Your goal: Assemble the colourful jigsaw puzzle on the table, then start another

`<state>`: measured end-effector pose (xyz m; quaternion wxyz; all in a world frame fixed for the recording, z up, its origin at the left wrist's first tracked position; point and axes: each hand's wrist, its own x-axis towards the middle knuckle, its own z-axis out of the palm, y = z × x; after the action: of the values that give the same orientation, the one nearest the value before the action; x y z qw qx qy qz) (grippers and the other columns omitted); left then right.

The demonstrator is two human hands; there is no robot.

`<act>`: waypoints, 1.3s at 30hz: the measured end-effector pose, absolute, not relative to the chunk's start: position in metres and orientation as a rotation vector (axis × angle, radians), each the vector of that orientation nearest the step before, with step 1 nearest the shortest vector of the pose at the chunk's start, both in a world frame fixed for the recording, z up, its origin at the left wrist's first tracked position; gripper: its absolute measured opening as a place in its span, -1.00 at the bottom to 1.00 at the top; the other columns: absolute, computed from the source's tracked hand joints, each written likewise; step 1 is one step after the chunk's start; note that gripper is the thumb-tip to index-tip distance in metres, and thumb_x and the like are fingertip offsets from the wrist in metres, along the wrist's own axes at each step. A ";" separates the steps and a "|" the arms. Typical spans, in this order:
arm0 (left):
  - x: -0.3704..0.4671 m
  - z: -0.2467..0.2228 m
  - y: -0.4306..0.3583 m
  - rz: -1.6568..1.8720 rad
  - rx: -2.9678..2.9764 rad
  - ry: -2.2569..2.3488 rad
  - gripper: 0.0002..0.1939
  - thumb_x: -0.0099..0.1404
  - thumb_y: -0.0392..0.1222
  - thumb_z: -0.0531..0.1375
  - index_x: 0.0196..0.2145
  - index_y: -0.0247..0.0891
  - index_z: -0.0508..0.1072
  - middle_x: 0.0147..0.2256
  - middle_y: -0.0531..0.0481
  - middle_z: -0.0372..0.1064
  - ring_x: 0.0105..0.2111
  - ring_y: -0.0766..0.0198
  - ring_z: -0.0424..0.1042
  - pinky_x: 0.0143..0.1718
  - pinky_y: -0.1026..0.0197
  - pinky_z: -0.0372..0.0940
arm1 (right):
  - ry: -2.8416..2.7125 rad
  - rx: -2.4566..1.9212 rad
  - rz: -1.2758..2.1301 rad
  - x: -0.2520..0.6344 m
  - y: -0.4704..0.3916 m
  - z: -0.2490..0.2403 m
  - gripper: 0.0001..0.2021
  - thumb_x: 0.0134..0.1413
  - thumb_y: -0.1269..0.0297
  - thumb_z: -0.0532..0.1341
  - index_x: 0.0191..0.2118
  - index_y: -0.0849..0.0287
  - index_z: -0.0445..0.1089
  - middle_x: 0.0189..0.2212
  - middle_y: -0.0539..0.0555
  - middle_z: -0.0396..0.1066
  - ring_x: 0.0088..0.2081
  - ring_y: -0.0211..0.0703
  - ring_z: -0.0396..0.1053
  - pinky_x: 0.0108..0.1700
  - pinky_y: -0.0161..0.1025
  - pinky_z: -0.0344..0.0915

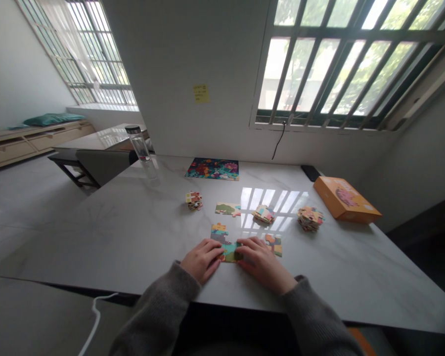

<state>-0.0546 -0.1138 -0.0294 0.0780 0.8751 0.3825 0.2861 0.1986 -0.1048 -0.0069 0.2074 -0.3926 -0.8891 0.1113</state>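
Note:
Several joined puzzle pieces (230, 252) lie flat on the table near its front edge, in grey, teal and green. My left hand (203, 259) grips their left side, fingers bent together over the edge. On the opposite side my right hand (260, 261) has its fingertips and thumb closed on a green puzzle piece (239, 250), partly hidden by the fingers. Just beyond the right hand lies an orange and green puzzle section (274, 244), partly covered by it. Farther back is another joined strip (227, 209) with a green hill on it.
Stacks of puzzle pieces stand at the left (194, 200), middle (264, 214) and right (310, 218). A dark, colourful picture sheet (213, 168) lies at the back. An orange box (345, 199), a black phone-like object (310, 173) and a clear bottle (138, 144) stand around the table's edges.

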 end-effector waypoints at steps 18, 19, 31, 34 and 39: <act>-0.054 -0.030 -0.114 0.903 2.559 1.133 -0.77 0.38 -0.29 0.09 -0.07 -0.22 0.48 -0.03 -0.14 0.43 0.01 0.12 0.40 0.08 0.06 0.40 | -2.065 -1.113 0.126 0.234 -0.071 -0.004 -0.75 0.30 0.42 0.10 -0.01 0.06 0.44 -0.05 0.14 0.47 0.02 0.02 0.36 0.09 0.04 0.31; -0.054 -0.030 -0.114 0.904 2.556 1.132 -0.77 0.38 -0.28 0.10 -0.07 -0.21 0.48 -0.03 -0.14 0.43 0.01 0.12 0.40 0.09 0.06 0.40 | -2.064 -1.152 0.081 0.242 -0.062 -0.003 -0.75 0.29 0.42 0.09 -0.03 0.07 0.45 -0.06 0.14 0.47 0.01 0.03 0.36 0.09 0.04 0.30; -0.054 -0.028 -0.114 0.874 2.583 1.147 -0.77 0.37 -0.26 0.10 -0.07 -0.22 0.48 -0.02 -0.15 0.42 0.01 0.12 0.40 0.07 0.07 0.40 | -2.190 -1.531 -0.077 0.276 -0.006 -0.005 -0.84 0.27 0.30 0.13 -0.13 0.16 0.43 -0.14 0.20 0.42 -0.11 0.05 0.31 -0.07 -0.07 0.30; -0.054 -0.027 -0.114 0.902 2.596 1.138 -0.77 0.35 -0.27 0.11 -0.08 -0.22 0.49 -0.03 -0.15 0.43 -0.02 0.10 0.42 0.04 0.05 0.41 | -2.165 -1.480 -0.082 0.278 -0.006 -0.007 -0.83 0.28 0.29 0.11 -0.11 0.15 0.42 -0.16 0.19 0.41 -0.11 0.05 0.31 -0.08 -0.06 0.30; -0.052 -0.021 -0.114 1.101 2.567 1.146 -0.77 0.35 -0.29 0.12 -0.07 -0.19 0.49 -0.08 -0.13 0.47 -0.08 0.10 0.44 -0.03 0.04 0.40 | -2.051 -1.340 -0.077 0.266 -0.013 -0.002 -0.78 0.17 0.34 0.20 -0.06 0.14 0.38 -0.13 0.19 0.37 -0.08 0.09 0.29 -0.02 0.04 0.31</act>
<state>-0.0519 -0.1141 -0.0207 0.0611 0.8487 0.3788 0.3640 0.2663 -0.0133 -0.0017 0.3383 -0.5145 -0.7874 -0.0297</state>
